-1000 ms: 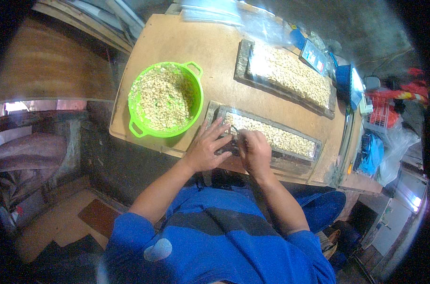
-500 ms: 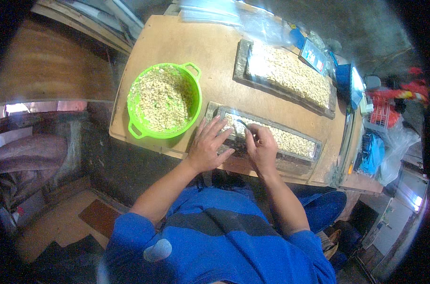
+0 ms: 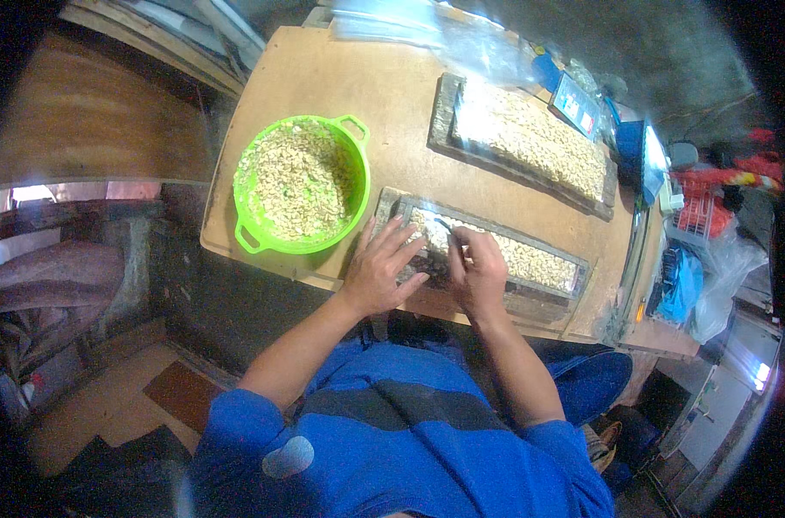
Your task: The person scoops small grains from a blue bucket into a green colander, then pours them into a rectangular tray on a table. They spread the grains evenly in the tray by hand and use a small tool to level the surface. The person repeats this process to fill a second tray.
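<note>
My left hand [image 3: 380,269] lies with its fingers spread over the left end of a long, narrow frame [image 3: 530,245] on a dark wooden board [image 3: 388,204]. Small pale kernels [image 3: 535,262] fill the frame in a layer; their exact kind is unclear. Closed fingers of my right hand [image 3: 480,269] grip a thin dark tool [image 3: 444,224], its tip at the kernels just right of my left fingertips. The tool's kind is too small to make out. Left of my hands stands a bright green two-handled basin [image 3: 363,186], holding a heap of similar kernels [image 3: 299,186].
Beyond the frame, a second wooden board [image 3: 441,112] carries a wider bed of kernels [image 3: 530,125]. A small device with a lit screen [image 3: 573,105] and a blue box [image 3: 631,147] are at the table's far right. Clear plastic sheets [image 3: 384,22] lie at the back edge.
Both hands stay nearly in place, and the tool tip remains at the same part of the kernels. The whole view shifts very slightly.
</note>
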Motion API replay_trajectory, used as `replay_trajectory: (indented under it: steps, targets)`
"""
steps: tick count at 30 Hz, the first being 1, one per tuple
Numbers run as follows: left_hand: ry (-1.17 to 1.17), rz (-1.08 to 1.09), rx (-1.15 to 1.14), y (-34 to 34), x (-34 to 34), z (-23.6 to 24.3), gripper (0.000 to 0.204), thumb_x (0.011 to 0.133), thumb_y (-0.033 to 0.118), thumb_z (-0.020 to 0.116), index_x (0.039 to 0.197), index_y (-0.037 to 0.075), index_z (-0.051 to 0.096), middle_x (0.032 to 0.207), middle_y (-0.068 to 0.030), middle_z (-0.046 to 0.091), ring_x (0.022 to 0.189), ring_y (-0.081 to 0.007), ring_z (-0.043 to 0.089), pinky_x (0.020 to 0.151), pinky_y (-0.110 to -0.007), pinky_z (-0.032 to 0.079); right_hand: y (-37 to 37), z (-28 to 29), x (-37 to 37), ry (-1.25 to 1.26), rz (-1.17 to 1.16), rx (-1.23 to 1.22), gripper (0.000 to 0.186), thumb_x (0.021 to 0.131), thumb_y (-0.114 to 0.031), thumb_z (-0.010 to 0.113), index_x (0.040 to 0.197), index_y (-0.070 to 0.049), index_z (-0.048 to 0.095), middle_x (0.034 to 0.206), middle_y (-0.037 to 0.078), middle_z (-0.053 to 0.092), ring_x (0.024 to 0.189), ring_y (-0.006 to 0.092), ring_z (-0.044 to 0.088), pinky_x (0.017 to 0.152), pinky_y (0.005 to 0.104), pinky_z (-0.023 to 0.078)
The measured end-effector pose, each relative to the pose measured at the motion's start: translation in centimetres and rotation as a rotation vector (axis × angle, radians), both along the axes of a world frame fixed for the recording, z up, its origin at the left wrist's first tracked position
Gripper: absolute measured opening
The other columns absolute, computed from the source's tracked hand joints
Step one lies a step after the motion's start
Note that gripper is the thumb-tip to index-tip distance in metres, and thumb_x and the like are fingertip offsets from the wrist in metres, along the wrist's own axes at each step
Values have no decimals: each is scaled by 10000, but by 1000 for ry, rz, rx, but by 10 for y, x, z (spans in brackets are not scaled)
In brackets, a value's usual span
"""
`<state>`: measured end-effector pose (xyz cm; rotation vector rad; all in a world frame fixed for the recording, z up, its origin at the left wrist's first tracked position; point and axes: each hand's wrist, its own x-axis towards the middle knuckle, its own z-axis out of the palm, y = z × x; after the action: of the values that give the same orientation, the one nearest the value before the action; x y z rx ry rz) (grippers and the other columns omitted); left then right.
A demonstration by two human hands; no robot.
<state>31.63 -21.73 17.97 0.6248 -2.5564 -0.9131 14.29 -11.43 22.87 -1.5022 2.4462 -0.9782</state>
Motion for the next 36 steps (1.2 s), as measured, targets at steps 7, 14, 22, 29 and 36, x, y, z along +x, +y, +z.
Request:
replay_trajectory:
  steps: [7,14,22,29,36]
  targets:
    - [-60,101,-33,-1,-18,5,667,849,428,773,1418,112,628,1560,-193,479,1507,-426,353,1239,-626,226,32,8,-16,-114,-146,-3,138,891,-85,779,1016,-56,730,911,129,715,768,282,680,715,382,551]
    - [-69,60,-59,18,-9,12,698,815,357,814,1429,90,614,1568,-206,462,1516,-441,335,1228,-650,217,113,4,-58,-102,-377,-100,142,943,-75,746,1073,-17,737,879,59,705,744,104,622,689,277,519]
    - [-102,-126,-125,68,-69,28,747,870,399,762,1521,121,523,1588,-220,425,1523,-472,299,1218,-687,190,200,9,-121,-237,-745,-87,182,955,-129,718,1097,-17,732,1009,124,743,907,190,702,815,349,554]
    - [-220,-176,-110,88,-97,27,772,908,395,718,1578,131,440,1620,-214,404,1531,-470,287,1242,-667,145,200,-1,-147,-62,-602,-57,164,930,-105,695,1070,-25,726,1030,170,727,964,338,707,840,413,559]
    - [-230,-147,-113,93,-97,23,763,908,399,719,1571,134,451,1626,-204,398,1541,-455,278,1253,-657,124,198,6,-148,3,-526,-20,172,929,-112,695,1081,-36,727,1023,178,722,961,353,704,844,426,559]
